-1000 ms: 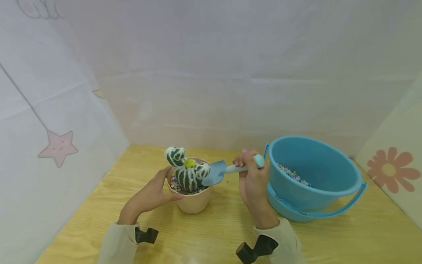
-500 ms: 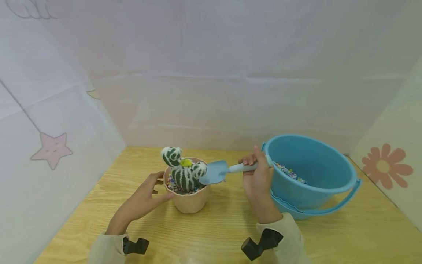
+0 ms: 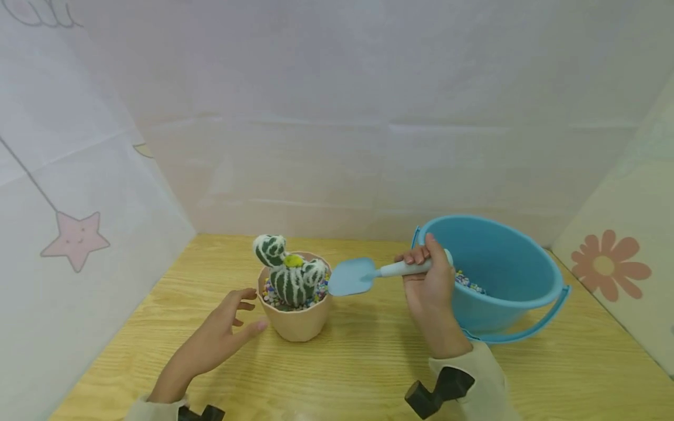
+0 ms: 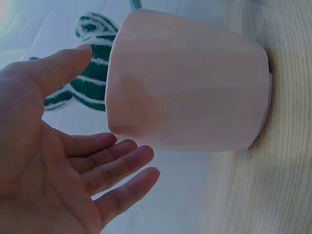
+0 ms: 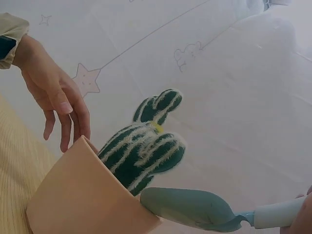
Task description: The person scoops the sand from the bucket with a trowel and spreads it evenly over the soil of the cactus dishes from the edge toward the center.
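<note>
A peach plant pot (image 3: 297, 325) stands upright on the table, with a green knitted cactus (image 3: 288, 285) striped in white and topped by a yellow flower. Multicoloured pebbles (image 3: 270, 296) surround the cactus base. Beside the pot's left side is my left hand (image 3: 213, 336), its fingers loosely spread and holding nothing; the left wrist view shows its fingertips close to the pot wall. My right hand (image 3: 433, 295) grips the handle of a light blue trowel (image 3: 351, 276). The blade points left, just right of the pot's rim, and appears bare on top.
At the right stands a blue bucket (image 3: 489, 318) with more coloured pebbles (image 3: 467, 282) inside. Its handle (image 3: 537, 330) hangs down over the front. Patterned pale cloth (image 3: 295, 164) encloses the wooden table (image 3: 337, 380) at the back and sides.
My left hand has let go of the pot and drawn back left. The trowel has moved right, away from the cactus, in my right hand. More coloured pebbles show at the pot's right side.
</note>
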`<state>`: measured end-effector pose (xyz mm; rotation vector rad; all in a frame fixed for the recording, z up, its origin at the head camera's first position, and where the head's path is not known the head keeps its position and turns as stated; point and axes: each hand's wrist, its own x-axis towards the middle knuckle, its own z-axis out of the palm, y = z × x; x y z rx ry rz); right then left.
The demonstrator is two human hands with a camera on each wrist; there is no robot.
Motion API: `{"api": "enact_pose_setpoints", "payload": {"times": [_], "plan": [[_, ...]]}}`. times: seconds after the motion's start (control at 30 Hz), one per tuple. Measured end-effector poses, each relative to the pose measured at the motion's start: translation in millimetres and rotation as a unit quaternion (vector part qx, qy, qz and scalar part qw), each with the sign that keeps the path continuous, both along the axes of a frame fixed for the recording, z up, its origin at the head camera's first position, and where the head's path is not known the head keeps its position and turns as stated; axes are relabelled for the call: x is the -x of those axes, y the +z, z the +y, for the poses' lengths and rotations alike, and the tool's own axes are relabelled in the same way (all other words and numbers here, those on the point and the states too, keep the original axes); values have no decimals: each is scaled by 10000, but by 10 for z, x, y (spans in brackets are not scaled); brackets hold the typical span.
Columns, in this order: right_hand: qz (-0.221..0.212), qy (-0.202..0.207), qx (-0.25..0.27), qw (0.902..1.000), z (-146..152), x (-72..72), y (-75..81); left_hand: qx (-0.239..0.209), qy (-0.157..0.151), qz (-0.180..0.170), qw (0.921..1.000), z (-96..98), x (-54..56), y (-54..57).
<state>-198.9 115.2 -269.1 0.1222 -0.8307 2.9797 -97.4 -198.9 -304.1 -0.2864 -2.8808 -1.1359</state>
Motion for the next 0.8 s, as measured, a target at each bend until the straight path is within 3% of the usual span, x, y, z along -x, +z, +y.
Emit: {"api": "enact_pose_setpoints", "payload": {"times": [0.27,0.47,0.6,0.8], "plan": [[343,73,-245,9991,135,-55,51,-74,-112,-240,9996,80,-153,25],[618,342,-36,9975,261,-76,58,-128,-58,-413,9990,204,-254,18],[653,400,59,9970,321,-74,65,-172,-293,-517,9981,283,-278,11],[562,398,-238,9973,394,-79,89,-200,-676,-456,9965,412,-294,4]]}}
